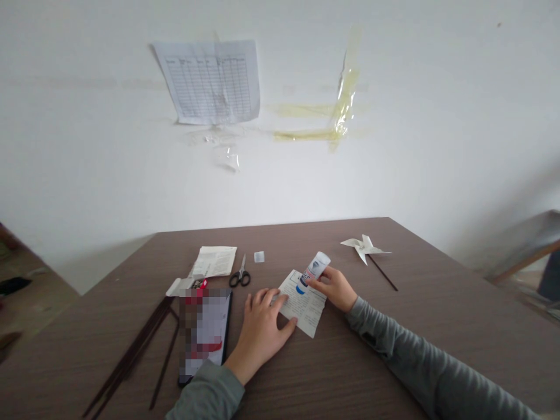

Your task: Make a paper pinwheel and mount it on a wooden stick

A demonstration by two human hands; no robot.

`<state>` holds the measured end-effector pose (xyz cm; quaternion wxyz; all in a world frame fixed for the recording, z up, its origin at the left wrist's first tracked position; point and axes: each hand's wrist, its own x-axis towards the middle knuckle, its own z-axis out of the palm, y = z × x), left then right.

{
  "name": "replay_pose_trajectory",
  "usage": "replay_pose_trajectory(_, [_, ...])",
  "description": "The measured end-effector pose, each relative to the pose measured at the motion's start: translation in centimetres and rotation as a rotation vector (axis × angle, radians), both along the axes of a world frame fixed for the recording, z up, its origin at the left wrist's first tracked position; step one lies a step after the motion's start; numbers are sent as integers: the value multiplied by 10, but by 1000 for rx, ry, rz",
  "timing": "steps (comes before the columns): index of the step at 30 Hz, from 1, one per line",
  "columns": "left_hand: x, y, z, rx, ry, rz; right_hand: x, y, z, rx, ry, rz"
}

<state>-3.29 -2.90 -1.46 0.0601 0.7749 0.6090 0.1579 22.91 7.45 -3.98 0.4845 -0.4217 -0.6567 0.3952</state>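
My right hand (336, 289) grips a white glue bottle (315, 267) with a printed label, tilted so its blue end points down at the paper. Under it lies a square piece of printed paper (308, 318) with a torn-looking edge. My left hand (265, 321) rests with spread fingers, their tips touching the paper's left side. To the right, a white paper pinwheel (362, 247) on a thin dark stick lies on the table. Black-handled scissors (240, 277) lie beyond my left hand, beside a small pale square (259, 256).
A phone (207, 332) with a blurred screen lies left of my left hand. Beside it are several dark sticks (135, 344) and a small white-and-red packet (188, 286). Folded printed paper (214, 261) lies behind. The brown table (415, 361) meets a white wall with a taped sheet (210, 81).
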Motion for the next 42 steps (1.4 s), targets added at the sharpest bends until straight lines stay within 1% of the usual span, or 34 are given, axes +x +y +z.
replay_pose_trajectory(3, [1, 0, 0, 1, 11, 5, -1, -3, 2, 82, -78, -40])
replay_pose_trajectory(7, [2, 1, 0, 2, -7, 8, -4, -5, 2, 129, -153, -26])
replay_pose_trajectory(13, [2, 1, 1, -42, 7, 20, -5, -2, 1, 241, -275, -40])
replay_pose_trajectory(19, [2, 2, 0, -18, 17, 26, -5, -1, 0, 314, -370, -37])
replay_pose_trajectory(28, [4, -1, 12, -59, 16, 32, -6, 0, -2, 353, -410, -23])
replay_pose_trajectory(31, [5, -1, 14, -57, 8, 36, -5, 0, -3, 362, -409, -35])
replay_pose_trajectory(37, [6, -2, 16, -86, 22, 30, -5, 0, -1, 374, -418, -8])
replay_pose_trajectory(42, [4, -2, 16, -76, 21, 22, -6, -2, 2, 332, -357, -4])
